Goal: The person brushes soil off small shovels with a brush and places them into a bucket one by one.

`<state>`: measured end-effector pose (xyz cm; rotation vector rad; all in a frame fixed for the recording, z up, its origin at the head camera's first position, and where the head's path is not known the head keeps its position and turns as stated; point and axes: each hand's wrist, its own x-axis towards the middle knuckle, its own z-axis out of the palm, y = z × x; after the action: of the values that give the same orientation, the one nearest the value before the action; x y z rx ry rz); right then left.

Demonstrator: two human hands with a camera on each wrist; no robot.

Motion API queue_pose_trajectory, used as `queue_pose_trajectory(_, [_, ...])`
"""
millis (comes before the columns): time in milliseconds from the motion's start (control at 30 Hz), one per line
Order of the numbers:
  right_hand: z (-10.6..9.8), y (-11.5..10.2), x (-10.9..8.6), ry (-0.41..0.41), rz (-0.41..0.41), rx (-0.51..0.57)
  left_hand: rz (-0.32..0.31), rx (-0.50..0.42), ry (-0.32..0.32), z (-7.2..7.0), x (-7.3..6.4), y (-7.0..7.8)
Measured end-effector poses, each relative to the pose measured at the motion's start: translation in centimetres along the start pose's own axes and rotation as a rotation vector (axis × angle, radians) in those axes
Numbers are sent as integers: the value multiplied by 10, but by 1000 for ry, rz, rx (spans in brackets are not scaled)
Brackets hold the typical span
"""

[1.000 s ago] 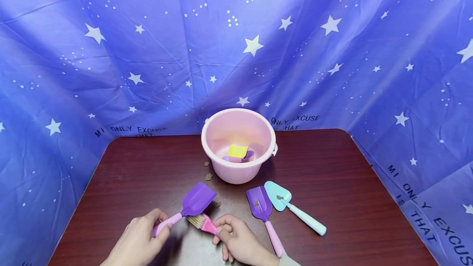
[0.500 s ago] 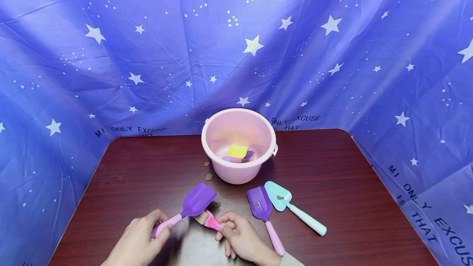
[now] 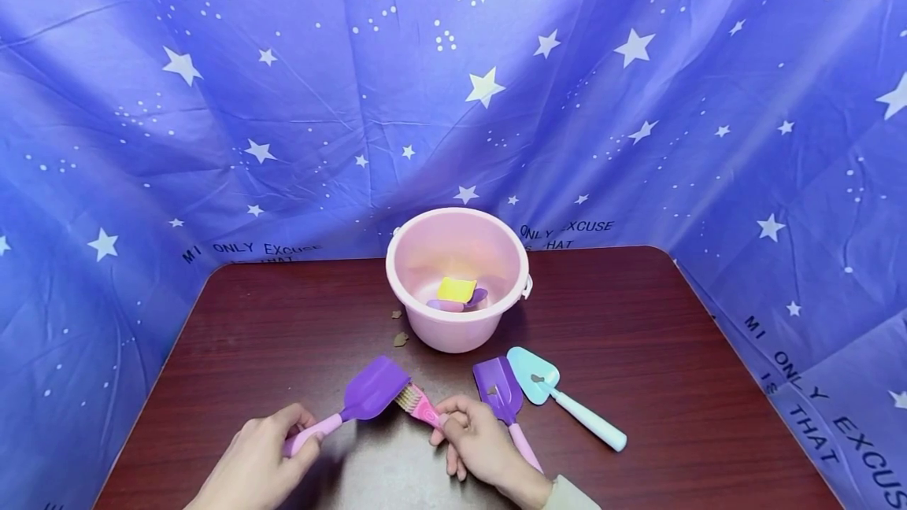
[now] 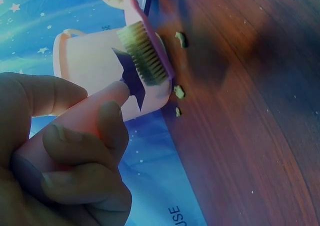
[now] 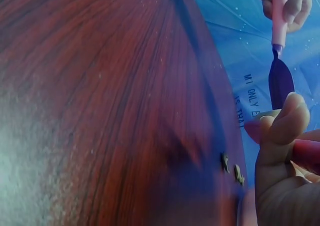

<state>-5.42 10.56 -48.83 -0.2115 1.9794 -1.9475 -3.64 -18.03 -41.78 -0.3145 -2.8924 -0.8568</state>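
Above the counter (image 3: 652, 337), left hand (image 3: 255, 451) grips purple shovel (image 3: 375, 389), right hand (image 3: 485, 443) pinches brush (image 3: 425, 411), now shifted to shovel's edge, apparently brushing.

In front of the pink bucket (image 3: 453, 334), the right hand (image 3: 482, 439) hides part of the pink-handled brush (image 3: 423, 408); inside the bucket, a purple-and-pink tool (image 3: 445, 306) lies partly hidden.
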Motion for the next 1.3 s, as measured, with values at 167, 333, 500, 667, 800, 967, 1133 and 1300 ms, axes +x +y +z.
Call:
queue_pose_trajectory(167, [-6,1,-1,3,2,4,-16,13,-7,-2,0,-3])
queue_pose_trajectory(333, [-10,3,-2,14,-4,-8,-34,20,-24,-6,0,-5])
queue_pose_trajectory(500, [-15,2,-4,20,-7,-27,-50,32,-17,-9,1,-5])
queue_pose_trajectory(667, [-20,1,-7,18,-15,-41,-51,39,2,-12,2,-6])
queue_pose_trajectory(800, [-25,-2,-11,12,-16,-74,-53,45,13,-16,3,-8])
queue_pose_trajectory(967, [-31,-5,-16,10,-25,-147,-35,58,34,-20,5,-9])
queue_pose_trajectory(1133, [-36,-8,-21,20,-36,-199,-2,77,59,-21,6,-11])
queue_pose_trajectory(1300, [-44,-12,-26,32,-49,-236,41,76,105,-23,9,-13])
